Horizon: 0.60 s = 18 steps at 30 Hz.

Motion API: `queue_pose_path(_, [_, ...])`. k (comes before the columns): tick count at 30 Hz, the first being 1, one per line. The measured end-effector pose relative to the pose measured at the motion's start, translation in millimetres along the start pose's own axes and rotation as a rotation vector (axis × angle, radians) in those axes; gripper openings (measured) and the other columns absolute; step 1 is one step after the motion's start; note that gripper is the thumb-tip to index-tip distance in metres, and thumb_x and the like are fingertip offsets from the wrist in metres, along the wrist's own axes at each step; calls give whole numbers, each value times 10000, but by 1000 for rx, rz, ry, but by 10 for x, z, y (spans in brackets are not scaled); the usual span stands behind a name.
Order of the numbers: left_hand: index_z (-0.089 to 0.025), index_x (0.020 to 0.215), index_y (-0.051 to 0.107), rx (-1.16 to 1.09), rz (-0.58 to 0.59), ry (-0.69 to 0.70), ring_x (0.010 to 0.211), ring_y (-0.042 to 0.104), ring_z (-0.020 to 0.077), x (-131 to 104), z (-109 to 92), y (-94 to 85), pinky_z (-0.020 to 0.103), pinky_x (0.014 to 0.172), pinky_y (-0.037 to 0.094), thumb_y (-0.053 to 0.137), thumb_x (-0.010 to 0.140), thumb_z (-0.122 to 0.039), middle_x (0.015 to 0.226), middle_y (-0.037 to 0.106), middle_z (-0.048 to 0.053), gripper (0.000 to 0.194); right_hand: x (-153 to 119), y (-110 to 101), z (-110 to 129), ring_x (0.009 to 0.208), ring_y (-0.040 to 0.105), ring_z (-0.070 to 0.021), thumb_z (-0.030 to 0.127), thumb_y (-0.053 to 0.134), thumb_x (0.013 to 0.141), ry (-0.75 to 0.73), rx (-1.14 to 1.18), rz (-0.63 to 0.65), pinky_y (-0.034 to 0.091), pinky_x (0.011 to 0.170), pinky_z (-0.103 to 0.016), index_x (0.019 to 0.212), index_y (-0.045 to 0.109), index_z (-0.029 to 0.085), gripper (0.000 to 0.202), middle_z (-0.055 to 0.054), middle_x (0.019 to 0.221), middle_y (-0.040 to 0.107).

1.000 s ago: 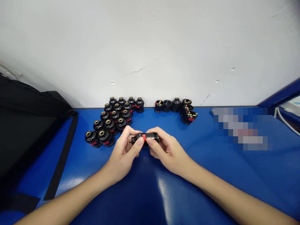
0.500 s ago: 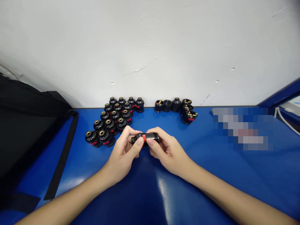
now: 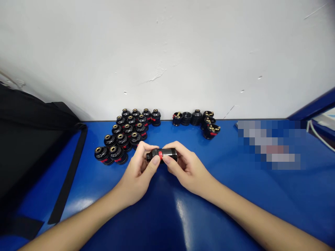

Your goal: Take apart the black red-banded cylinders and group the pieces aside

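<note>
A black cylindrical lamp socket (image 3: 169,152) with a red patch lies sideways between my hands above the blue table (image 3: 162,216). My left hand (image 3: 141,170) grips its narrow end, thumb near the red patch. The wider end is held by my right hand (image 3: 184,165), its thumb on the near side of the body. Fingers hide the socket's underside. Beyond my left hand stand several similar black sockets (image 3: 123,139) with brass-coloured rings on top, grouped in rows. Past my right hand, open black parts with metal contacts (image 3: 212,130) stand near the wall.
Ribbed black shells (image 3: 196,117) stand beside the open parts at the wall (image 3: 167,52). A black bag (image 3: 31,139) with a strap (image 3: 69,177) lies at the left. At the right are a pixelated item (image 3: 269,144), a blue frame (image 3: 314,104) and a white cable (image 3: 318,136).
The held socket has turned slightly, its red patch now sitting a little differently between my thumbs. Both hands keep their grip at nearly the same place.
</note>
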<state>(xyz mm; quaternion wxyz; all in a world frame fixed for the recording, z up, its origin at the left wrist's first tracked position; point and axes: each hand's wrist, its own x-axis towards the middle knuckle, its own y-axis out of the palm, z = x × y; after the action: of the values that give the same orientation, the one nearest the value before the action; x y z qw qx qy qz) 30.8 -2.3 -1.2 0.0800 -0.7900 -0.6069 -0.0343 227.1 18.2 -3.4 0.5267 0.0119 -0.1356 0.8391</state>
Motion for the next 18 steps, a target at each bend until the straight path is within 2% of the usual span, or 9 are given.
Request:
queue_pose_path(3, [-258, 1296, 522, 236, 49, 127, 751, 528, 118, 34, 51, -69, 249, 675, 444, 537, 1106, -373, 941, 586, -9, 223, 27, -31, 17, 571, 474, -104, 512, 637, 1031, -7, 91, -5, 397, 532, -254, 1051, 563, 224, 297, 61, 726, 530])
queue_pose_path(5, [-264, 1350, 511, 368, 64, 263, 811, 567, 130, 56, 64, -103, 262, 729, 476, 561, 1091, -291, 1003, 605, 8, 265, 39, -43, 36, 544, 509, -103, 529, 629, 1031, 18, 144, -16, 418, 517, -243, 1004, 538, 228, 316, 64, 692, 563])
queue_pose_path(7, [-265, 1383, 505, 450, 92, 393, 860, 581, 138, 65, 60, -110, 267, 776, 497, 587, 1063, -218, 1051, 611, 21, 333, 42, -41, 58, 471, 499, -96, 564, 575, 1050, 64, 155, -57, 396, 468, -226, 933, 505, 239, 352, 79, 604, 567])
queue_pose_path(9, [-264, 1396, 501, 494, 132, 464, 877, 581, 139, 57, 45, -91, 265, 795, 506, 610, 1037, -182, 1078, 616, 26, 385, 38, -26, 77, 391, 461, -83, 588, 519, 1067, 112, 143, -111, 350, 412, -209, 858, 457, 251, 401, 99, 526, 532])
queue_pose_path(12, [-258, 1381, 486, 559, 133, 429, 839, 576, 136, 23, 22, -40, 258, 772, 506, 657, 1007, -206, 1056, 625, 18, 415, 27, 5, 84, 338, 434, -71, 560, 509, 1069, 152, 69, -187, 289, 365, -203, 784, 407, 256, 429, 111, 500, 487])
queue_pose_path(16, [-244, 1309, 487, 644, 44, 330, 729, 563, 129, -7, 20, 5, 247, 686, 484, 703, 991, -317, 876, 577, -32, 391, 29, 44, 68, 342, 389, -71, 456, 487, 1057, 145, -67, -292, 265, 375, -227, 722, 369, 258, 407, 107, 487, 428])
queue_pose_path(18, [-244, 1269, 505, 652, 37, 293, 676, 555, 124, -10, 19, 20, 242, 645, 464, 695, 1002, -368, 813, 561, -51, 350, 37, 62, 62, 382, 378, -80, 418, 461, 1048, 113, -141, -340, 269, 408, -242, 701, 357, 258, 396, 99, 495, 401])
